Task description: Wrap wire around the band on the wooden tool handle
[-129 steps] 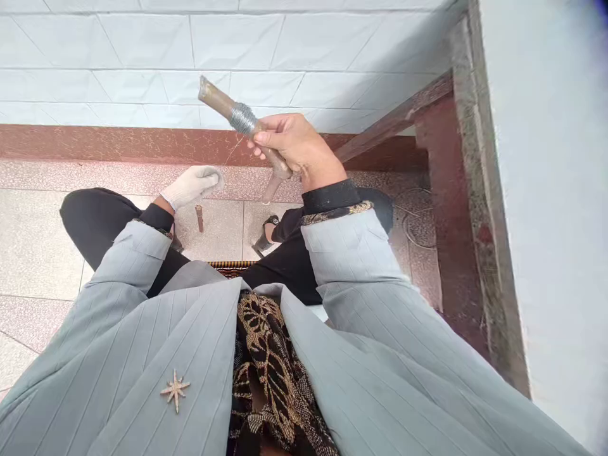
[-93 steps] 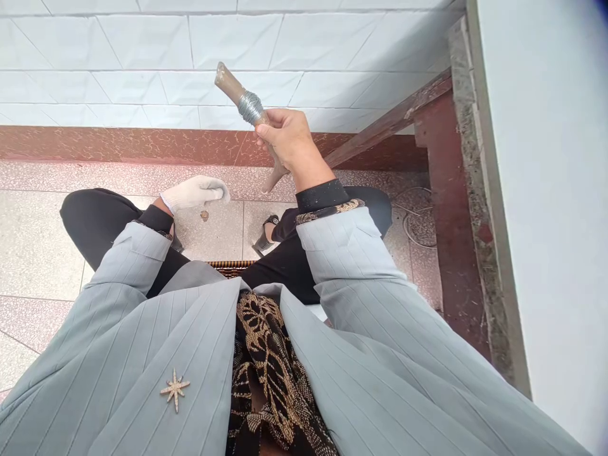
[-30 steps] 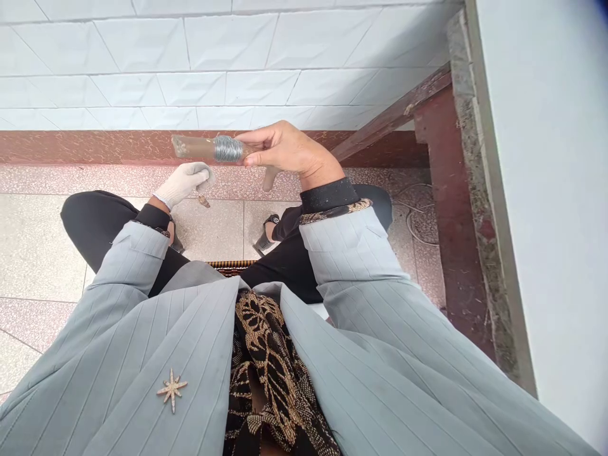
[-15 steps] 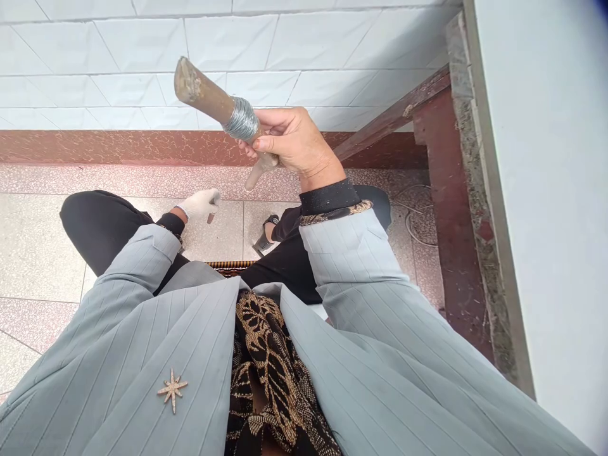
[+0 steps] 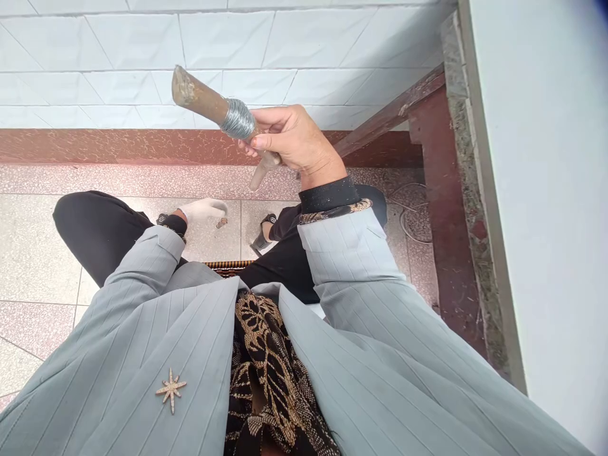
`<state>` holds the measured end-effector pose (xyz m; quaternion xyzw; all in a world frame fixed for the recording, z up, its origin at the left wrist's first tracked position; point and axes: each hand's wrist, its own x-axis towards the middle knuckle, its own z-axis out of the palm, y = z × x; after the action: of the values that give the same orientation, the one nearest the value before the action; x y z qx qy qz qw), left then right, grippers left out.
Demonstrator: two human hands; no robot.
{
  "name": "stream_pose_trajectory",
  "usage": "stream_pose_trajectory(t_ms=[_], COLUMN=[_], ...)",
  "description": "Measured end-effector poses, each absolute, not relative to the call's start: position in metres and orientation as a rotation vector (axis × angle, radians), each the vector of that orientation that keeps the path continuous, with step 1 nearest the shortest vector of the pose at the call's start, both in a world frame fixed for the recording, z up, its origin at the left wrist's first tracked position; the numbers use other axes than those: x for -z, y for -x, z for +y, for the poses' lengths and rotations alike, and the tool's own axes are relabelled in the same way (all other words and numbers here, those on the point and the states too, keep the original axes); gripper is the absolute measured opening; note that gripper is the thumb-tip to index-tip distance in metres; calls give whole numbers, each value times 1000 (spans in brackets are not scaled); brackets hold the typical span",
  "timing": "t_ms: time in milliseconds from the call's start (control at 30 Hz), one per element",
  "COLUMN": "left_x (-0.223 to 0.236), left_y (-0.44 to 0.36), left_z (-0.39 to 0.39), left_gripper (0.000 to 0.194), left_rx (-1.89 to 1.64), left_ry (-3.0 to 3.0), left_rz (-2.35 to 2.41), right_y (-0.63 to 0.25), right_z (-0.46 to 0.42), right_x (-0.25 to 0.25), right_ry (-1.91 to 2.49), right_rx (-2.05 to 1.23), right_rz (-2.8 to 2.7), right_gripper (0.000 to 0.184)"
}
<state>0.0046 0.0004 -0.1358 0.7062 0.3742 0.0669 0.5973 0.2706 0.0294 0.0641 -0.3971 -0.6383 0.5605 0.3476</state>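
My right hand (image 5: 294, 142), ungloved, grips a forked wooden stick (image 5: 199, 95) between thumb and fingers. Silvery wire (image 5: 238, 119) is wound in a thick band around the stick, right beside my fingertips. The stick's blunt end points up and left, and a short prong shows below my thumb. Lower down, between my knees, is my left hand (image 5: 204, 209) in a white glove, its fingers curled. A small brownish piece (image 5: 221, 223) shows at those fingertips; what it is I cannot make out.
A white tiled wall (image 5: 137, 38) with a reddish-brown base strip (image 5: 95, 145) stands ahead. On the right are a dark red wooden frame (image 5: 441, 209) and a white surface (image 5: 546, 190). A pale cable (image 5: 413, 234) lies coiled on the speckled floor tiles (image 5: 28, 253).
My left hand has shifted slightly right and turned, and the brownish piece moved with it. The stick has tilted a little, its blunt end slightly lower; my right hand keeps its grip.
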Motion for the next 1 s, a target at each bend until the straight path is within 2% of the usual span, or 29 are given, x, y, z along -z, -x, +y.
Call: stream_pose_trajectory(t_ms=[233, 300, 433, 533, 633, 700, 833, 900, 1000], left_x=[90, 69, 38, 23, 6, -6, -29, -35, -34], left_y=[-21, -20, -13, -9, -8, -8, -2, 6, 17], left_z=[8, 6, 0, -4, -7, -10, -14, -11, -2], left_gripper=[55, 49, 28, 24, 24, 25, 28, 27, 23], left_rx=[-817, -910, -848, -784, -600, -463, -397, -405, -387], left_ry=[-1322, -1362, -1504, -1666, -1885, -1993, -2051, -2051, -2049], left_rz=[791, 879, 1097, 1210, 1204, 1150, 1136, 1189, 1272], right_y=[-275, -275, -274, -275, -273, -269, -258, -255, -257], right_z=[35, 34, 33, 40, 50, 55, 55, 50, 43], right_x=[-66, -68, -69, -60, -47, -40, -39, -43, -53], right_ry=[961, 992, 1050, 1078, 1181, 1417, 1769, 1723, 1336], right_rx=[-1514, -1543, -1521, -1471, -1327, -1134, -841, -972, -1330], right_rz=[-1590, -1608, -1540, -1484, -1452, -1589, -2220, -2641, -3003], right_gripper=[43, 45, 47, 46, 26, 7, 17, 15, 11])
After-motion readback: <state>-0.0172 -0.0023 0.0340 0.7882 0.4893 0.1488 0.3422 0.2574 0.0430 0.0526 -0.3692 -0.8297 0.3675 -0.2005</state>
